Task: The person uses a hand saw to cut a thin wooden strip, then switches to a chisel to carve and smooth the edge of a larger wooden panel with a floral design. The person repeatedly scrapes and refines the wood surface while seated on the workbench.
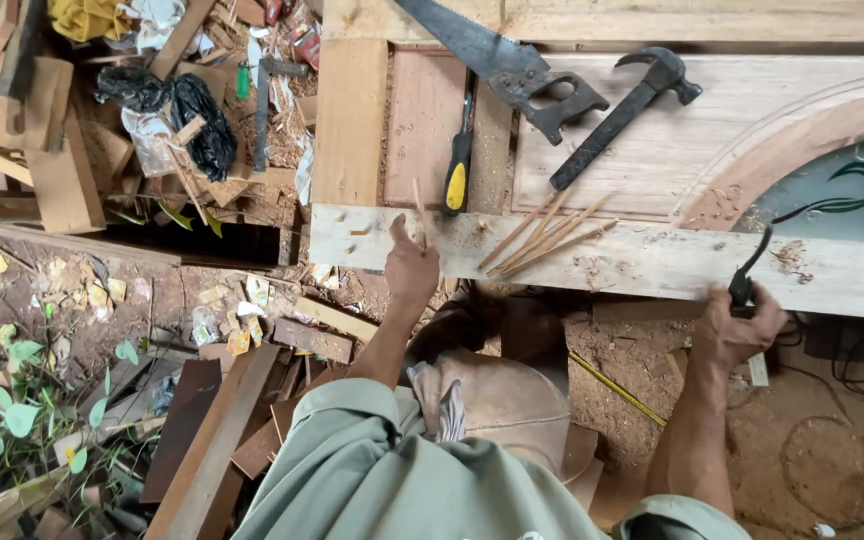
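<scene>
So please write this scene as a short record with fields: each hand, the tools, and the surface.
left hand: left hand pinches a thin wooden stick, held upright over the plank
right hand: right hand grips a dark-handled tool at the plank's near edge; its tip cannot be made out
surface: pale wooden plank, with sawdust
on plank: bundle of thin sticks, apart from both hands
tools behind: hand saw, claw hammer, yellow-handled screwdriver
ground: wood scraps, green leaves
</scene>
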